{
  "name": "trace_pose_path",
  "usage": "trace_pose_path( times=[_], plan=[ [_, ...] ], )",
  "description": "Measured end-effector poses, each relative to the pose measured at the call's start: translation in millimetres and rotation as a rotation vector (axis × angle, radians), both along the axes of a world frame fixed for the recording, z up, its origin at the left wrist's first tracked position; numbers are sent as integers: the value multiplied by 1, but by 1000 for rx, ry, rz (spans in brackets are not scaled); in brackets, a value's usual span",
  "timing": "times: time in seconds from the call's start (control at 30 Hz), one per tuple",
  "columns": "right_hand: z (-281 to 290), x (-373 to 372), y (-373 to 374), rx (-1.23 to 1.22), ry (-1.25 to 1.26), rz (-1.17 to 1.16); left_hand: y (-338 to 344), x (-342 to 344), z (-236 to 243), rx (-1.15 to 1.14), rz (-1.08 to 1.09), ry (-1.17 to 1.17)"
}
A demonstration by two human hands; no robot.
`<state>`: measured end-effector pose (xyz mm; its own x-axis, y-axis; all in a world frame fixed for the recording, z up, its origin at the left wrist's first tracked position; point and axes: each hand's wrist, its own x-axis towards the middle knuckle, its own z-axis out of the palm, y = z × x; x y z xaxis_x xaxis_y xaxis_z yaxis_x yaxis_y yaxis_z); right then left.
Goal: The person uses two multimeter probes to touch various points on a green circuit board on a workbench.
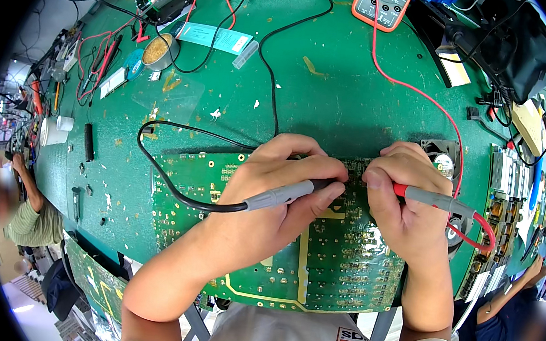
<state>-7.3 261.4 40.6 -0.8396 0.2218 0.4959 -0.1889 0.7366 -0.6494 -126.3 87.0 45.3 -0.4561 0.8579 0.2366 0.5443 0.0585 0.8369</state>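
Note:
A large green circuit board (349, 268) lies on the table in front of me. My left hand (278, 181) is closed around a black multimeter probe (284, 193) with a grey grip, slanting toward the board's far edge. Opposite it, my right hand (410, 199) pinches a red multimeter probe (433, 199), also grey at its grip. Both hands rest over the board's far middle part, close together with a small gap between them. The fingers hide both probe tips, so I cannot tell whether they touch the board. An orange multimeter (383, 5) lies at the far edge of view.
Black and red leads (416, 91) cross the green table (356, 106). A small fan (442, 161) sits beyond my right hand, and stacked boards (499, 223) stand farther right. At far left is a round tin (158, 53). Other people (35, 215) work at both sides.

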Motion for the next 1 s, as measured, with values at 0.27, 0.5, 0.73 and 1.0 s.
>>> trace_pose_path(
  times=[0.27, 0.5, 0.73, 1.0],
  plan=[
    [-3, 2, 3, 22, 19, 22, -1, 1, -1, 10, 4, -17],
    [-7, 3, 4, -59, 23, 38, -3, 2, -1, -10, 33, -54],
    [-13, 6, 6, -148, 82, 37, -1, 3, 0, -8, 39, -101],
    [-11, 5, 6, -124, 70, 37, -1, 2, 0, 1, 29, -86]
  ],
)
